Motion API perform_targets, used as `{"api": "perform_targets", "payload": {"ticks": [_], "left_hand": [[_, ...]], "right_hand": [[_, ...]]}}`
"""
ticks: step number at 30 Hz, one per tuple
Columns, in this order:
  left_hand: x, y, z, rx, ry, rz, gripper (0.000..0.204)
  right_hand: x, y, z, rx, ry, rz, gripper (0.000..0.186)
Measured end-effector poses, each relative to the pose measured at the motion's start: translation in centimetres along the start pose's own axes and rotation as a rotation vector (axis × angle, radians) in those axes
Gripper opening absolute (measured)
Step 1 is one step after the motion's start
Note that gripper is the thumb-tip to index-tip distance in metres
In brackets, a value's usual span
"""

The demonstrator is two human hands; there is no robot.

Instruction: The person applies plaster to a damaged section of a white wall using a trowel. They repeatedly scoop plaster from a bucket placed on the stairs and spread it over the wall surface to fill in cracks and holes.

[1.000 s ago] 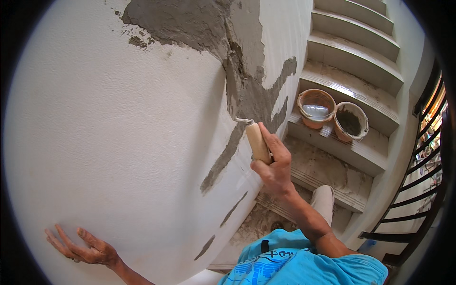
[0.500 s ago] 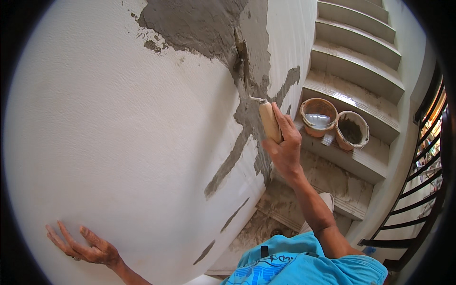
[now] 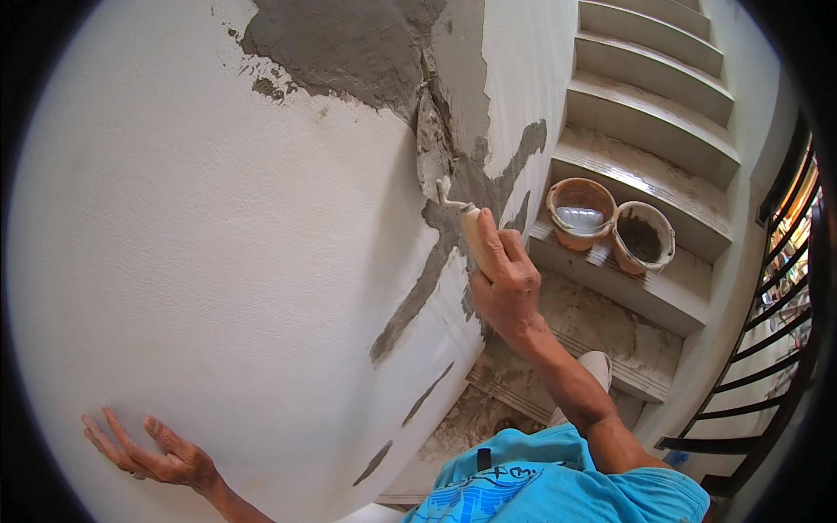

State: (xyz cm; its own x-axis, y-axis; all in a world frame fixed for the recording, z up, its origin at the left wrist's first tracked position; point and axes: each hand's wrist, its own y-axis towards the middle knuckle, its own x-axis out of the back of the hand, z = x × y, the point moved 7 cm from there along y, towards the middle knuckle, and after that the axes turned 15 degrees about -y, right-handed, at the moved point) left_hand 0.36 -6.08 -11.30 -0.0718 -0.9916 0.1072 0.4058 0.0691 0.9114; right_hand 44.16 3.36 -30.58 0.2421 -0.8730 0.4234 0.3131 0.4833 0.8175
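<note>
My right hand [image 3: 507,283] is wrapped round the pale handle of a trowel [image 3: 431,144]. The trowel's narrow, mortar-smeared blade points up along the wall corner, its face against or very close to the grey mortar. A dark crack runs beside the blade. Wet-looking grey mortar [image 3: 340,48] covers a wide patch above, with thinner streaks branching down and to the right. At the lower left, my left hand [image 3: 161,453] rests on the white wall [image 3: 235,279], fingers spread and nothing in it.
Stairs [image 3: 649,105] climb at the right. On one step stand a bucket with clear plastic inside [image 3: 580,213] and a bucket of grey mortar [image 3: 643,237]. A dark railing [image 3: 754,375] curves along the far right. The lower steps are stained.
My right hand has moved slightly left and down with the trowel. The blade has turned from edge-on to show its broad face. My left hand has stayed in place.
</note>
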Motion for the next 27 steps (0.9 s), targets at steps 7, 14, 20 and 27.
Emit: {"api": "perform_targets", "payload": {"ticks": [7,14,20,27], "left_hand": [[0.1,-0.1,-0.3,0.012,-0.021,-0.013,0.043],[-0.1,0.1,-0.2,0.004,-0.009,-0.015,0.044],[-0.2,0.0,-0.1,-0.007,-0.019,-0.011,0.044],[-0.1,0.0,-0.3,-0.018,-0.025,-0.014,0.044]], "right_hand": [[1.6,0.6,-1.7,-0.024,0.053,-0.031,0.088],[-3.5,1.0,-1.9,-0.016,-0.031,-0.075,0.091],[-4.0,-3.1,-3.0,0.022,-0.038,-0.057,0.088],[-1.5,-0.1,-3.5,0.006,0.061,-0.104,0.088]]}}
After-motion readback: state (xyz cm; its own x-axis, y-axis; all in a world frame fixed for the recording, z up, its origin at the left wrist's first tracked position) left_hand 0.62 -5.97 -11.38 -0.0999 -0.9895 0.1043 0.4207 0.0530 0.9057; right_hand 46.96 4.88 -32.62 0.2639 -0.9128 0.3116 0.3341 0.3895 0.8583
